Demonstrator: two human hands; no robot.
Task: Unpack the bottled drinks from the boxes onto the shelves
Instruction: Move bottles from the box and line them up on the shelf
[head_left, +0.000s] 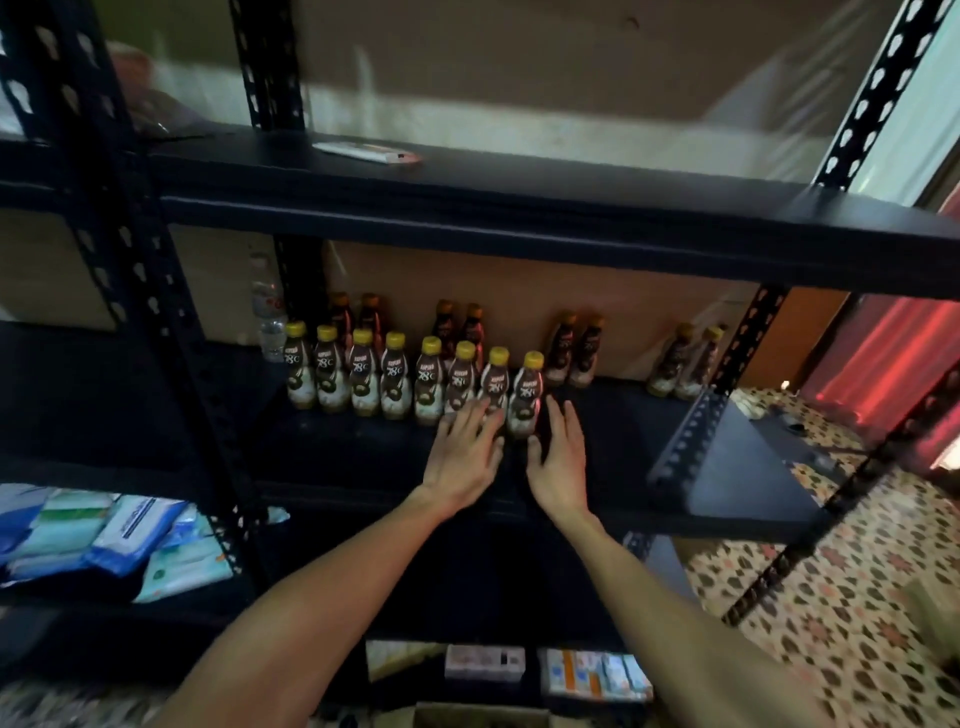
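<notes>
A front row of several brown-and-white drink bottles (395, 382) with yellow caps stands on the dark middle shelf (613, 431). More bottles (574, 347) stand in pairs behind, along a cardboard sheet. My left hand (462, 454) lies with straight fingers against the lower part of the second bottle from the right (494, 382). My right hand (558, 457) is held flat just right of the rightmost front bottle (527, 392), its thumb beside the bottle's base. Neither hand grips a bottle.
Black slotted uprights (150, 291) frame the rack. The top shelf (519, 208) overhangs the bottles and carries a flat packet (371, 151). Tissue packs (119, 535) lie at lower left. Small boxes (592, 673) sit on the bottom shelf. A cardboard box edge (478, 716) shows below. Patterned floor (841, 597) lies to the right.
</notes>
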